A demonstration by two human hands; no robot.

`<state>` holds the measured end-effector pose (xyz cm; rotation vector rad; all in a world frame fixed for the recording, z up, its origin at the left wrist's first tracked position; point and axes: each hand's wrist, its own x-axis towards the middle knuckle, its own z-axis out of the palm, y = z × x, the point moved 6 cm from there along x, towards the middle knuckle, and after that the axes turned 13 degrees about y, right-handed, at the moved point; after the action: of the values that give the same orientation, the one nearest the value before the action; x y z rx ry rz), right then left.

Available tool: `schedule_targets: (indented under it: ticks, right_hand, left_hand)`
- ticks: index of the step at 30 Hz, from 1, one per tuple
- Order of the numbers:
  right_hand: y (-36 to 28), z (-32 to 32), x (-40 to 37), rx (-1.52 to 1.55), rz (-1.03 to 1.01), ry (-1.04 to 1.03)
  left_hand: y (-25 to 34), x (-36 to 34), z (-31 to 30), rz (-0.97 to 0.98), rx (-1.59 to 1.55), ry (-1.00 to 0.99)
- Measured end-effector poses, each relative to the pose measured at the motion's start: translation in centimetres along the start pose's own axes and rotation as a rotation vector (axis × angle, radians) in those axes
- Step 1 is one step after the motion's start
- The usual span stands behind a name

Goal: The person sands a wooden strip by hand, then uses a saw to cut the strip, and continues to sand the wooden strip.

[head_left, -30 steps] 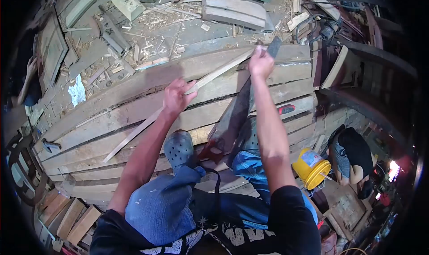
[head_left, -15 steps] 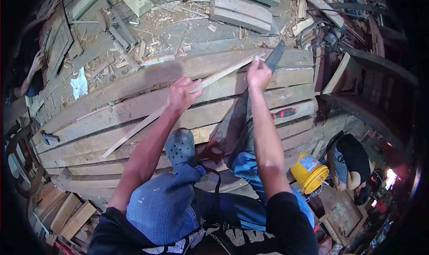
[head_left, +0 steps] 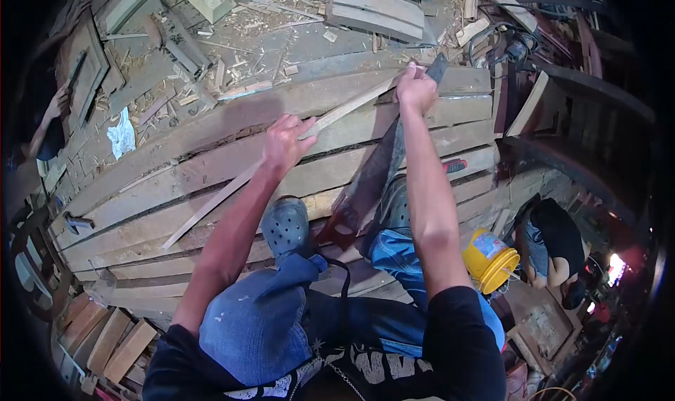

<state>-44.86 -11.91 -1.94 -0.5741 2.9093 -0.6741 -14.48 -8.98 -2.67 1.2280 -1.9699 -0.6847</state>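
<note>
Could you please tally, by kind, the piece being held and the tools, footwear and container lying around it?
thin wooden strip: 1
handsaw: 1
grey clog: 2
red-handled tool: 1
yellow bucket: 1
Total: 6

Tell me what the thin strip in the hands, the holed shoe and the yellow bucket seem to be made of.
The strip, gripped by the left hand and right hand, looks like pale raw wood: bare, unpainted and matt. The shoe looks like moulded grey-blue rubbery foam, going by its rows of holes. The bucket seems to be glossy yellow plastic with a printed label.
</note>
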Motion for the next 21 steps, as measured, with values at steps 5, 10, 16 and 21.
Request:
schedule_targets:
  ticks: [5,10,16,21]
  right_hand:
    - [1.9,0.0,-2.5,-0.028,0.027,0.060]
    - [1.7,0.4,0.0,-0.027,0.007,0.029]
    - [1.3,-0.9,-2.1,-0.049,-0.029,0.043]
    - [1.1,-1.0,-0.9,-0.044,0.078,0.088]
  left_hand:
    - [0.1,0.1,-0.1,0.031,0.005,0.036]
    - [0.0,-0.3,0.0,-0.015,-0.006,0.006]
    - [0.3,-0.1,0.1,0.023,0.015,0.024]
    - [0.3,-0.1,-0.3,0.008,0.011,0.013]
